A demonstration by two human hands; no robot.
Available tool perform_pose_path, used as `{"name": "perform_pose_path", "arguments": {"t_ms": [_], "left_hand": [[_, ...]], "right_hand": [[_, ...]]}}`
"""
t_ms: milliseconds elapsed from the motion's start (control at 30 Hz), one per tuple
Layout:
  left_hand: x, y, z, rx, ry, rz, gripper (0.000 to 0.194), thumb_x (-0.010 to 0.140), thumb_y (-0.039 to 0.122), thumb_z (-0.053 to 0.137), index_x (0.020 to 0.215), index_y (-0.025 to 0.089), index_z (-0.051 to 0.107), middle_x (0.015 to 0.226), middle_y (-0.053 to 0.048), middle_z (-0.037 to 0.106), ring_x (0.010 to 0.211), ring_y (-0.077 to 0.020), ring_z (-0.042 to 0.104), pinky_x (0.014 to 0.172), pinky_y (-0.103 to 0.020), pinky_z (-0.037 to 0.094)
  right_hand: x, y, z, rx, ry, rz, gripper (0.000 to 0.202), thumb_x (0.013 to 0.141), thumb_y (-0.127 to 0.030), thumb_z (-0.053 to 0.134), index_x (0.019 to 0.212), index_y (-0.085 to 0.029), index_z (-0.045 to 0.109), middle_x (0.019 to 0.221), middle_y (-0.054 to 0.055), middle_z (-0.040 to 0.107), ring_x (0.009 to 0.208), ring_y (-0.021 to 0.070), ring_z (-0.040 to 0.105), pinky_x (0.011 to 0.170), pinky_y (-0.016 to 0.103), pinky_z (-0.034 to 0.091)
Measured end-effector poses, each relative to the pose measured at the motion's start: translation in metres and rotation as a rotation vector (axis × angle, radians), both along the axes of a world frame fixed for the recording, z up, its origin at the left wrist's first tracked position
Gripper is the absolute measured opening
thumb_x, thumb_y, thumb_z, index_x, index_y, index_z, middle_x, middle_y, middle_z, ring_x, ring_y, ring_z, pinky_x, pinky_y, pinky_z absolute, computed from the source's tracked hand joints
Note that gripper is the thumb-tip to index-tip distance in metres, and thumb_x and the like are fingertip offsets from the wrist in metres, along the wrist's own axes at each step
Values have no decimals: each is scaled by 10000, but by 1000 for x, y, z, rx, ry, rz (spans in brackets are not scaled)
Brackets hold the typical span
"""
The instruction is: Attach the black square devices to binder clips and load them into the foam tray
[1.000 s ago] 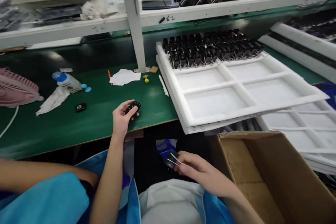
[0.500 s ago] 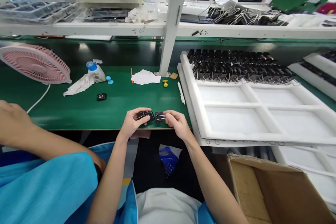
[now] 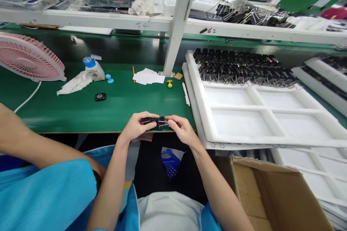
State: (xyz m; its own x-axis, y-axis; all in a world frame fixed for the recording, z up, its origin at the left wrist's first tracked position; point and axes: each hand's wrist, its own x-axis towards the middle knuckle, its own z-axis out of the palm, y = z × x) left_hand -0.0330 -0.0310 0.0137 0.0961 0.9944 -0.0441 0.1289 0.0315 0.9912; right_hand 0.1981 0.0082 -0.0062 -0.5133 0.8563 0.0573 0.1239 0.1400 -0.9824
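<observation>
Near the front edge of the green table, my left hand [image 3: 138, 126] is closed on a small black device [image 3: 153, 121] with a rounded case. Metal wire handles stick out at the device's left end, between my fingers. My right hand [image 3: 181, 127] pinches the wire handles of a black binder clip [image 3: 162, 122]. The clip's body meets the device's right end; whether its jaws grip the case is too small to tell. A similar black device [image 3: 100, 96] lies on the table, up and left of my hands.
A white foam tray [image 3: 238, 107] at right has rows of clipped black parts along its back. A cardboard box [image 3: 244, 187] stands below it. Left are a pink fan [image 3: 29, 57], a bottle [image 3: 94, 70] and a co-worker's arm [image 3: 48, 148]. A white post [image 3: 179, 21] rises behind.
My right hand has moved the binder clip left, from just apart to against the right end of the device. My left hand keeps its hold. The view has shifted slightly.
</observation>
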Motion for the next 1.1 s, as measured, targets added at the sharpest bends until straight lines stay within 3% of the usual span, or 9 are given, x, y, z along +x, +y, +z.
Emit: {"name": "perform_pose_path", "arguments": {"t_ms": [133, 267, 433, 533, 600, 733, 833, 933, 1100], "left_hand": [[-3, -1, 2, 12, 50, -18, 256, 806, 362, 797, 1028, 238, 832, 1001, -84, 762, 904, -247, 729, 821, -328, 588], [-8, 0, -5, -2, 83, -65, 308, 787, 421, 831, 1033, 237, 826, 1007, -98, 770, 910, -264, 734, 817, -334, 591], [-13, 11, -16, 55, -253, 150, 601, 839, 680, 692, 1231, 226, 727, 1078, -116, 744, 872, -270, 726, 677, -315, 573], [-11, 16, -15, 59, -365, 307, 623, 860, 733, 617, 1178, 209, 726, 1084, -116, 734, 872, -275, 716, 633, -319, 566], [-8, 17, -15, 31, -305, 341, 490, 892, 624, 663, 1150, 212, 731, 1080, -96, 730, 859, -253, 707, 639, -311, 565], [-3, 19, -16, 29, -217, 349, 373, 895, 520, 714, 1114, 219, 740, 1071, -69, 721, 844, -221, 691, 642, -289, 552], [-1, 19, -17, 27, -218, 358, 374, 878, 518, 736, 1103, 219, 743, 1055, -63, 721, 837, -218, 685, 643, -290, 545], [-1, 18, -16, 17, -209, 364, 391, 855, 521, 757, 1101, 216, 746, 1043, -65, 725, 844, -224, 683, 649, -296, 546], [-4, 19, -19, 15, -181, 356, 425, 827, 537, 776, 1109, 221, 747, 1034, -65, 734, 854, -229, 684, 671, -304, 559]], "right_hand": [[-6, -2, 7, -72, -7, -35, 367, 963, -478, 620, 1097, -165, 758, 909, 59, 709, 771, 188, 605, 710, 297, 458], [-15, -11, 26, -100, -42, 12, 332, 938, -369, 639, 1180, -157, 723, 874, 31, 695, 704, 145, 582, 669, 261, 458], [4, -46, 69, -187, -36, -12, 244, 922, -349, 681, 1072, -163, 731, 804, 19, 678, 665, 135, 608, 625, 245, 478], [51, -63, 101, -360, 223, -80, 393, 847, -480, 784, 1070, -176, 672, 843, 34, 693, 634, 156, 647, 605, 282, 540], [99, -57, 118, -272, 268, -299, 411, 811, -494, 828, 1026, -191, 652, 872, 48, 715, 675, 182, 683, 653, 323, 575], [226, 2, 133, 235, -73, -1014, 359, 770, -451, 843, 913, -191, 640, 811, 53, 716, 741, 213, 685, 703, 331, 547], [318, 58, 126, 327, -419, -1323, 295, 768, -410, 775, 849, -175, 617, 766, 61, 697, 725, 214, 649, 697, 318, 502], [373, 95, 114, 272, -758, -1363, 240, 790, -353, 728, 903, -157, 648, 850, 78, 718, 803, 210, 630, 791, 315, 471], [390, 123, 101, 187, -882, -1340, 246, 817, -348, 703, 954, -145, 679, 912, 101, 727, 843, 216, 605, 809, 315, 435]]}}
